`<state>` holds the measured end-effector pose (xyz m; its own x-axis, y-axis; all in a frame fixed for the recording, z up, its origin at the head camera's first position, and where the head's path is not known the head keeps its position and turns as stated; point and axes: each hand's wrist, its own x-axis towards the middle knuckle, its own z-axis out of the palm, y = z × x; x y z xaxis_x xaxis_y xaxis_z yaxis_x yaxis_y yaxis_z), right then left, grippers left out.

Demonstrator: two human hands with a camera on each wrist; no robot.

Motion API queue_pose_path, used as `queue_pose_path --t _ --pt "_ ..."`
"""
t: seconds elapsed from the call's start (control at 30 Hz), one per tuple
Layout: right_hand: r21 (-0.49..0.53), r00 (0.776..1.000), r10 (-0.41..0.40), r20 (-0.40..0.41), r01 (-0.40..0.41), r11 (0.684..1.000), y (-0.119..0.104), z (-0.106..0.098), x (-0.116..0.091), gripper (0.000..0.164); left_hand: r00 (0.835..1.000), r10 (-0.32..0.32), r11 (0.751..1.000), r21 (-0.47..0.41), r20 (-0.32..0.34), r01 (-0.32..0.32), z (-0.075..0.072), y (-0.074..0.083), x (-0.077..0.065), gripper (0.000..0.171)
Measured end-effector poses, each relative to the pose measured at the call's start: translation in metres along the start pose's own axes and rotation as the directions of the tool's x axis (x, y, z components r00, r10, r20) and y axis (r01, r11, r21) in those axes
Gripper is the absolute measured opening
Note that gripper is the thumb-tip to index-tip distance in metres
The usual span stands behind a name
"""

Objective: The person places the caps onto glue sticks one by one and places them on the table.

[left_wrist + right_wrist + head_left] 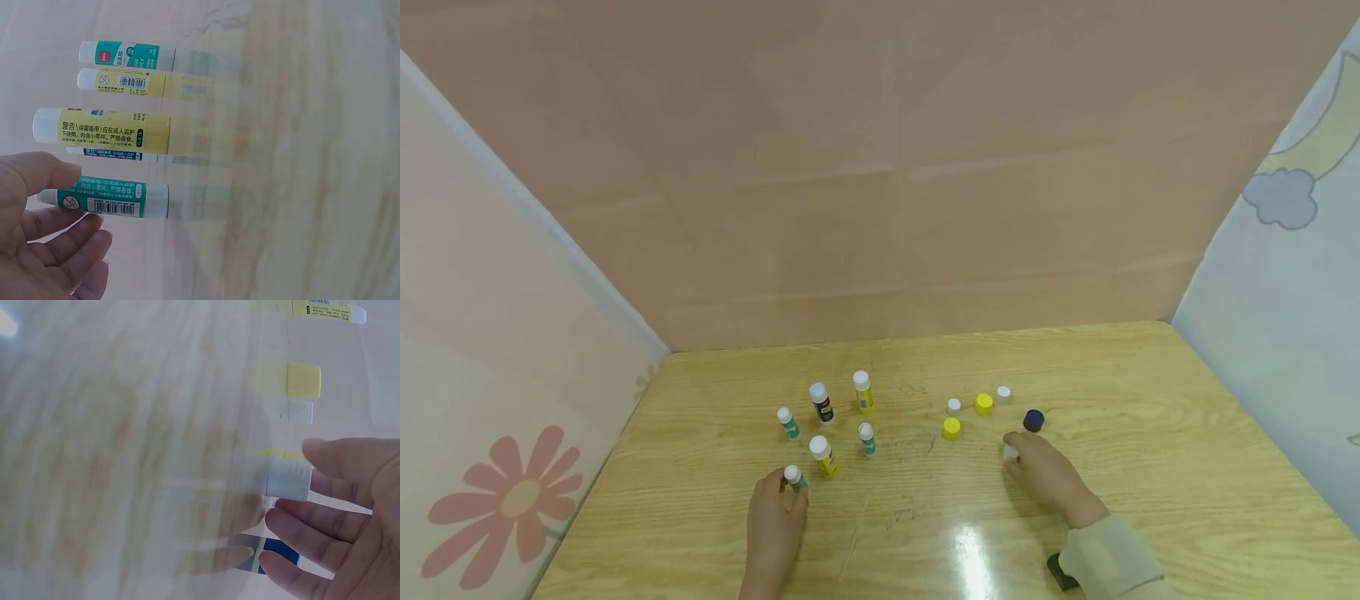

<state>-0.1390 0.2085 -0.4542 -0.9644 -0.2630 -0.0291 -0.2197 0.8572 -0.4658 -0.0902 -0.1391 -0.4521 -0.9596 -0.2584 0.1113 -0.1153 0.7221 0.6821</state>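
Note:
My left hand (775, 521) pinches a green-and-white glue stick (112, 199) near its white cap, thumb on one side and fingers on the other. The stick stands upright on the table. Just beyond it is a larger yellow glue stick (824, 458), with another green glue stick (788, 423) farther back. On the right, my right hand (1047, 475) has thumb and fingers around a white cap (289, 479) on the table. A dark blue cap (1033, 421) sits just past those fingers, and a yellow cap (952, 429) is to their left.
A dark-labelled glue stick (823, 407), a yellow one (863, 393) and a green one (868, 442) stand behind. Small white caps (953, 407) and another yellow cap (983, 405) lie right of centre. A black object (1062, 572) is by the right sleeve. Walls enclose the wooden table (715, 392).

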Motion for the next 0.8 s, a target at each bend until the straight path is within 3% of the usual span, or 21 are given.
queue_pose_path --t 0.17,0.43,0.8 --pt "-0.03 1.0 -0.014 -0.015 0.014 0.999 0.001 0.0003 -0.0002 0.027 0.999 -0.035 0.999 -0.01 -0.016 0.035 -0.0013 0.0016 0.0004 0.027" --pt "-0.054 0.999 -0.045 -0.029 0.043 0.998 0.0012 -0.0002 0.0 0.019 0.999 -0.041 0.999 -0.032 -0.028 0.04 0.0002 0.0021 0.0018 0.026" --pt "0.076 1.0 -0.014 0.018 0.013 0.997 0.0001 -0.0002 -0.0031 0.017 0.999 -0.034 0.998 -0.057 -0.036 0.032 0.0001 0.0013 -0.0009 0.024"
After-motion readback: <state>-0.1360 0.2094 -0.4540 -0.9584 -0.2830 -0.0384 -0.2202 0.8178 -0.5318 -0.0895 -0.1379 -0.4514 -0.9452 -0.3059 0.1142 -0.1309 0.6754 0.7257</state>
